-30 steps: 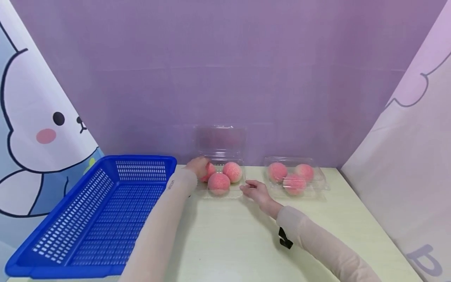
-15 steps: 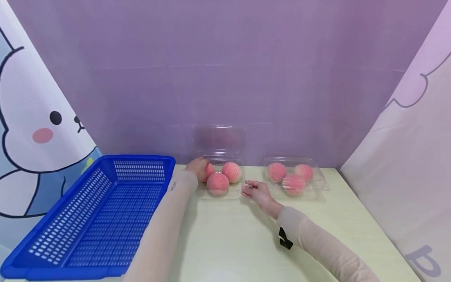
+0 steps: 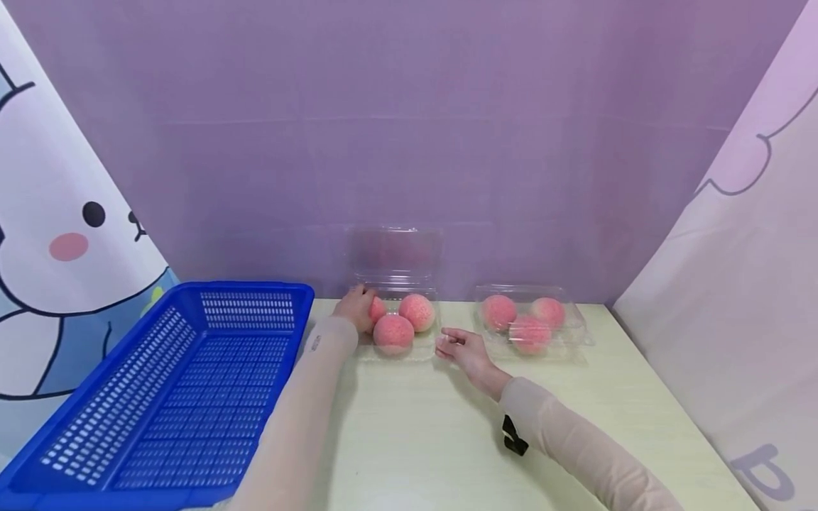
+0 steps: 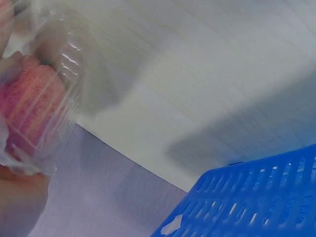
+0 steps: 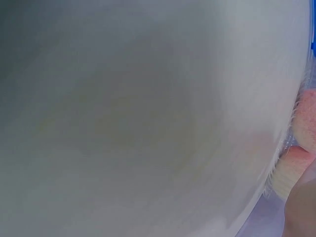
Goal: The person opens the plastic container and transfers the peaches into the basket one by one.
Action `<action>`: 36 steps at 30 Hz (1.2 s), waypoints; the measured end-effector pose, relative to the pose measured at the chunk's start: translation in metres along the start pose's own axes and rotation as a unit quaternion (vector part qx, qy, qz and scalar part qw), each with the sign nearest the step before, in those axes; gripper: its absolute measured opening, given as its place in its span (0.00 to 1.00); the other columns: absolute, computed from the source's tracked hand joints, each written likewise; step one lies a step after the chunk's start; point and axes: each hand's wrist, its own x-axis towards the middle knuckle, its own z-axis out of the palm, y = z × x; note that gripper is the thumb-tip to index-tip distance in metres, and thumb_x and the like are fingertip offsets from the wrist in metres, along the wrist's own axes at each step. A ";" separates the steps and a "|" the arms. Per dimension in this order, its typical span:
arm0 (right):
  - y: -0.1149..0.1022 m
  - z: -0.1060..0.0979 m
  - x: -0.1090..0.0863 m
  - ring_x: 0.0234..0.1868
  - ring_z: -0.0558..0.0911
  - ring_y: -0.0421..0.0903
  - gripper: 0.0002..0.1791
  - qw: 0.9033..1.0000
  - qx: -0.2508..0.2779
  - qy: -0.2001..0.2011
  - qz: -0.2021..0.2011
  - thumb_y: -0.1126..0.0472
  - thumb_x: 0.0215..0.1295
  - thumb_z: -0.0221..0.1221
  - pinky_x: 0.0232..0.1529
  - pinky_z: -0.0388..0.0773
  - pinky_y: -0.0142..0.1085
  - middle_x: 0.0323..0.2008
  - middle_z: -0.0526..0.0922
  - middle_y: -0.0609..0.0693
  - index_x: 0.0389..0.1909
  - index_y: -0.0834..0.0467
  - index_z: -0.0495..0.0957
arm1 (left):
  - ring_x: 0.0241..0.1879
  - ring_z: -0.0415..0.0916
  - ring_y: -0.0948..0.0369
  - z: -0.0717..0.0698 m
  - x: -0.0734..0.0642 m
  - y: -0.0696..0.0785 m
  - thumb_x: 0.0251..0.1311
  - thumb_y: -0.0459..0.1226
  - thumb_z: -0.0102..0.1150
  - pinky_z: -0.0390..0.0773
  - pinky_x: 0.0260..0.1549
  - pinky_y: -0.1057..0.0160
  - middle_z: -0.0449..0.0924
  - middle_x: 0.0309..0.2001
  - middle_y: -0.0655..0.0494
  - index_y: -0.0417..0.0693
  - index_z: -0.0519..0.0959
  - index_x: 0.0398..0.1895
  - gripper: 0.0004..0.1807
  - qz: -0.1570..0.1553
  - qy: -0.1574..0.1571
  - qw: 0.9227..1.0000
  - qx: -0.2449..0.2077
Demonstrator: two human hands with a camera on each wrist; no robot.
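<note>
Where purple cloth (image 3: 409, 156) backs pale table (image 3: 409, 433), left hand (image 3: 354, 309) round peach (image 3: 378, 310), right hand (image 3: 469, 355) unclear in grip.

Both arms (image 3: 290, 426) extend forward, the left hand (image 3: 353, 308) curled, the right hand (image 3: 466, 353) loosely bent.

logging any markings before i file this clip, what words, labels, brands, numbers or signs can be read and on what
No text can be read for certain.
Left sleeve: small dark print near the cuff, too small to read.
Right curtain: a purple mark like a tilted "b", perhaps only part of the pattern.
Basket: a white patch, no print visible.
Boxes and peaches: no lettering visible.
</note>
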 end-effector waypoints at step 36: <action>-0.001 0.000 -0.001 0.45 0.81 0.53 0.25 1.000 0.020 -0.001 0.008 0.75 0.59 0.54 0.43 0.80 0.31 0.34 0.75 0.54 0.58 0.75 0.63 | 0.65 0.57 0.47 0.013 0.005 -0.013 0.40 0.43 0.70 0.59 0.63 0.46 0.58 0.67 0.46 0.51 0.61 0.66 0.45 0.056 0.035 0.998 0.016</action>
